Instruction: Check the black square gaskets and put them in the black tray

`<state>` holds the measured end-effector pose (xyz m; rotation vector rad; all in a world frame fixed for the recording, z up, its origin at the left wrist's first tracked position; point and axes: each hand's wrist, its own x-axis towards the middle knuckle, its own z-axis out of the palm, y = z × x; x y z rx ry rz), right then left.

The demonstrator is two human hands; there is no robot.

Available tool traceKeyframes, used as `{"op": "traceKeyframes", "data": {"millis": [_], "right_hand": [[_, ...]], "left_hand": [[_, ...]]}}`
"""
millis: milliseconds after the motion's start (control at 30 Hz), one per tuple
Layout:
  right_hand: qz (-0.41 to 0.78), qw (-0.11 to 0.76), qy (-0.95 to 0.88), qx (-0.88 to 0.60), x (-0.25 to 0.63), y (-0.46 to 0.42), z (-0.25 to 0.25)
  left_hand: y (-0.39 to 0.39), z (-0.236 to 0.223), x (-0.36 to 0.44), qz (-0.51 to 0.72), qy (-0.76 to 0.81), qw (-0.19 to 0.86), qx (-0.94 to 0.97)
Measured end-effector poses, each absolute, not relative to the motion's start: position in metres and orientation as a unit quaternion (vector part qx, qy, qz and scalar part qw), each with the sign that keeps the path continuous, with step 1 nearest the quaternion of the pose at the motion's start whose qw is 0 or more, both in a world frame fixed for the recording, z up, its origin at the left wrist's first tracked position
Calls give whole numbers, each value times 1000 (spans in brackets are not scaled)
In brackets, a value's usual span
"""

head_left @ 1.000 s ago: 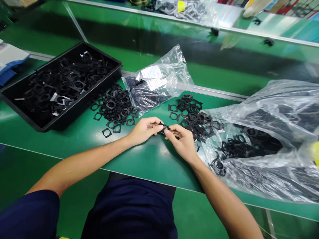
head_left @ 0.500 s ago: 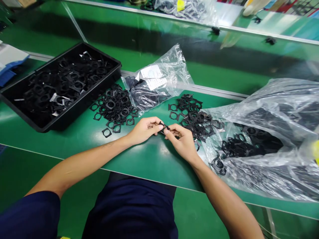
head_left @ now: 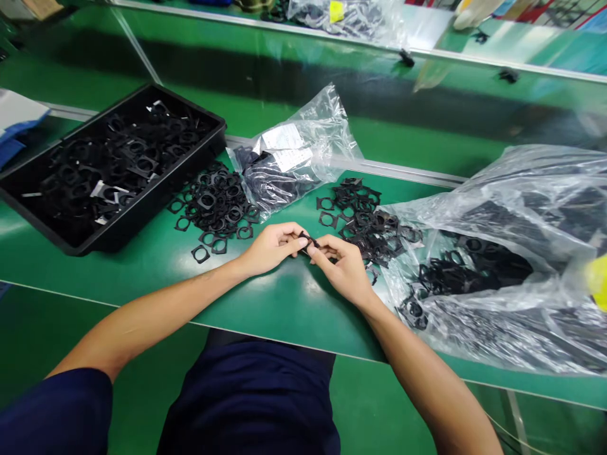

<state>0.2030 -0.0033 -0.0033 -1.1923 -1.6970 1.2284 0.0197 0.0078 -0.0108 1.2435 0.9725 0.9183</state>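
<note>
Between my two hands, over the middle of the green table, is a small black plastic part (head_left: 309,240), mostly covered by my fingers. My left hand (head_left: 272,248) pinches its left side with thumb and fingertips. From the right, my right hand (head_left: 342,264) grips the other side, thumb on top. Whether it is one piece or two pressed together I cannot tell. A pile of black ring-shaped frames (head_left: 213,201) lies left of and beyond my left hand. Another heap of black parts (head_left: 365,221) lies just beyond my right hand.
A black tray (head_left: 137,208) full of similar parts stands at the left. At the back is a clear bag (head_left: 327,136) with labels and parts inside. A large open plastic bag (head_left: 497,183) spills parts at the right. A metal-edged ledge (head_left: 256,26) runs behind.
The whole view has shifted slightly, so things appear a little further left. My hands keep their grip on the black part, which looks slightly turned.
</note>
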Motion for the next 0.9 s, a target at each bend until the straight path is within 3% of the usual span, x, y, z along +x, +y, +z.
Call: {"op": "traceKeyframes", "data": {"millis": [900], "right_hand": [[474,345,-667,-459,204,-3,-4]], "left_hand": [[9,-12,18,390,420,604,553]]}}
